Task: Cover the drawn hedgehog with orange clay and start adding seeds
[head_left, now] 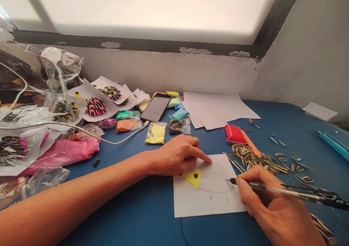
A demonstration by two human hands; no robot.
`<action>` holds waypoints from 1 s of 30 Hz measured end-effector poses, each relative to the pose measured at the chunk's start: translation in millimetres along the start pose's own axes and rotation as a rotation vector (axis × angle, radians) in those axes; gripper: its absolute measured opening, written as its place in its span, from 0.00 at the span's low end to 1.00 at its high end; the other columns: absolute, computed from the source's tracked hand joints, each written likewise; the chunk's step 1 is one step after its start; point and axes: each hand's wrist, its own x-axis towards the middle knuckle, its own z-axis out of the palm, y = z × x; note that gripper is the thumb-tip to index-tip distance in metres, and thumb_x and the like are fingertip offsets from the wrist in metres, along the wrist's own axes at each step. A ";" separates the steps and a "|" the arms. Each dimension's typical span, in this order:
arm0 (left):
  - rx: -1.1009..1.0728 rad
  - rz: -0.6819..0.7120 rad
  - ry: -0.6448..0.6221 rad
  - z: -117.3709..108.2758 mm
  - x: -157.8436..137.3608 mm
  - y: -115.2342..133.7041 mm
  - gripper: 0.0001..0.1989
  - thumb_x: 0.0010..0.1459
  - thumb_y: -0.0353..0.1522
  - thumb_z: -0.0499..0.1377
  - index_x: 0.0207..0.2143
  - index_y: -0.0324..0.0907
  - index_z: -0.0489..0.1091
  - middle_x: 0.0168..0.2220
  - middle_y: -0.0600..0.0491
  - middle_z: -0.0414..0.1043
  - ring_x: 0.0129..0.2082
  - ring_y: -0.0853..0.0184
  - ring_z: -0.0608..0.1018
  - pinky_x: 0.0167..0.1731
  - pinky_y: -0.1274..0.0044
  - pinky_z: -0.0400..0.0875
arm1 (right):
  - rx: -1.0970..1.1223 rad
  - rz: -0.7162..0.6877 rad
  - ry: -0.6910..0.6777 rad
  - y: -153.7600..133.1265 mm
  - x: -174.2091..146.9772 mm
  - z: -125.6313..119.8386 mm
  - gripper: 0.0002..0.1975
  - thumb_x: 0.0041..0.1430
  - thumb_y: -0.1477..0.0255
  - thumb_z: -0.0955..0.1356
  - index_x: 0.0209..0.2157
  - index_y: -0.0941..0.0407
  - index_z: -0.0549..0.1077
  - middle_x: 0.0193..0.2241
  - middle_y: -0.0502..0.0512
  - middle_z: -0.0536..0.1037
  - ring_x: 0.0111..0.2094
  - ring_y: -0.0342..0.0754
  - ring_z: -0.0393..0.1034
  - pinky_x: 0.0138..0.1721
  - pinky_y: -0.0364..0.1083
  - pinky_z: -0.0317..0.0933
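Observation:
My right hand grips a black-and-clear pen, its tip on a sheet of white paper. On that sheet is a line drawing of a rounded animal with short legs, its upper body filled with small marks. A flat yellow clay piece with a dark eye dot forms the head. My left hand rests on the sheet's upper left edge. Its index finger stretches to the top of the drawing while the other fingers curl; nothing is held in it.
Striped sunflower seeds lie right of the sheet, by a red packet. Behind are a phone, clay packets and blank paper. Finished seed hedgehogs, plastic bags and a pink cloth crowd the left.

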 end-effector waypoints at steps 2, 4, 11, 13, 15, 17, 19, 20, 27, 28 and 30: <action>0.004 -0.002 -0.004 -0.3 -0.2 0.3 0.22 0.58 0.19 0.54 0.49 0.43 0.78 0.33 0.52 0.68 0.32 0.70 0.68 0.37 0.76 0.61 | 0.009 -0.015 0.015 -4.3 -0.8 -0.6 0.12 0.60 0.60 0.64 0.26 0.49 0.69 0.15 0.43 0.67 0.13 0.41 0.61 0.12 0.40 0.54; 0.007 -0.006 -0.008 -0.6 -0.3 0.6 0.22 0.58 0.19 0.54 0.49 0.43 0.78 0.33 0.52 0.67 0.32 0.70 0.68 0.37 0.76 0.61 | 0.023 0.017 0.007 -9.2 -2.2 0.7 0.13 0.60 0.58 0.64 0.26 0.49 0.70 0.13 0.43 0.65 0.12 0.41 0.59 0.12 0.40 0.53; 0.004 0.007 0.001 -0.5 -0.4 0.1 0.22 0.58 0.19 0.54 0.49 0.43 0.78 0.32 0.52 0.67 0.32 0.70 0.68 0.36 0.76 0.61 | -0.077 0.076 0.185 -8.0 -6.7 9.3 0.17 0.57 0.53 0.62 0.25 0.49 0.71 0.13 0.45 0.62 0.15 0.44 0.61 0.15 0.43 0.54; 0.005 0.010 0.005 -0.1 -0.6 -0.3 0.22 0.58 0.19 0.54 0.49 0.43 0.78 0.32 0.52 0.67 0.32 0.70 0.68 0.36 0.76 0.61 | -0.089 0.063 0.192 -4.3 -6.9 9.0 0.17 0.57 0.52 0.62 0.26 0.49 0.71 0.12 0.45 0.62 0.15 0.45 0.61 0.15 0.43 0.54; 0.007 0.016 0.010 0.4 -0.9 -1.0 0.22 0.58 0.19 0.54 0.49 0.43 0.78 0.32 0.52 0.67 0.32 0.70 0.68 0.36 0.76 0.61 | -0.085 0.059 0.193 -3.0 -7.2 8.2 0.17 0.57 0.52 0.62 0.26 0.49 0.71 0.12 0.46 0.62 0.15 0.45 0.61 0.15 0.43 0.55; 0.009 0.025 0.013 0.9 -1.0 -1.8 0.22 0.59 0.19 0.54 0.49 0.43 0.78 0.32 0.52 0.67 0.32 0.70 0.68 0.36 0.76 0.61 | -0.072 0.062 0.190 -5.0 -7.9 7.8 0.17 0.57 0.52 0.62 0.26 0.49 0.71 0.12 0.45 0.63 0.15 0.45 0.61 0.15 0.43 0.54; 0.010 0.029 0.014 1.2 -1.2 -2.5 0.21 0.59 0.20 0.54 0.49 0.44 0.78 0.33 0.52 0.68 0.32 0.70 0.68 0.36 0.76 0.62 | -0.056 0.076 0.178 -9.3 -8.5 7.8 0.16 0.58 0.53 0.63 0.26 0.49 0.71 0.12 0.45 0.63 0.14 0.44 0.61 0.14 0.43 0.53; 0.011 0.029 0.014 1.3 -1.2 -2.8 0.21 0.59 0.20 0.54 0.49 0.44 0.78 0.33 0.52 0.68 0.32 0.70 0.68 0.37 0.76 0.62 | -0.047 0.089 0.164 -11.6 -8.7 7.8 0.15 0.58 0.54 0.63 0.27 0.49 0.71 0.12 0.44 0.63 0.14 0.44 0.61 0.14 0.43 0.53; 0.020 0.028 0.008 0.3 -1.1 -1.5 0.22 0.59 0.20 0.53 0.49 0.44 0.78 0.33 0.51 0.69 0.32 0.70 0.68 0.37 0.76 0.62 | 0.014 0.057 0.041 -12.4 -0.5 4.0 0.12 0.59 0.59 0.64 0.26 0.49 0.69 0.12 0.42 0.66 0.11 0.41 0.61 0.12 0.41 0.53; 0.021 0.025 0.006 0.0 -1.1 -1.3 0.21 0.59 0.20 0.53 0.49 0.44 0.78 0.33 0.51 0.69 0.32 0.70 0.68 0.36 0.76 0.62 | 0.027 0.013 0.019 -11.5 0.9 3.2 0.12 0.59 0.60 0.64 0.25 0.49 0.69 0.13 0.42 0.67 0.12 0.41 0.61 0.12 0.41 0.53; 0.023 0.021 0.006 -0.3 -1.1 -1.0 0.21 0.59 0.21 0.53 0.49 0.44 0.78 0.33 0.51 0.69 0.32 0.70 0.68 0.36 0.76 0.62 | 0.038 -0.025 0.008 -11.1 2.0 1.7 0.12 0.59 0.60 0.64 0.24 0.49 0.69 0.13 0.42 0.66 0.12 0.40 0.59 0.11 0.40 0.53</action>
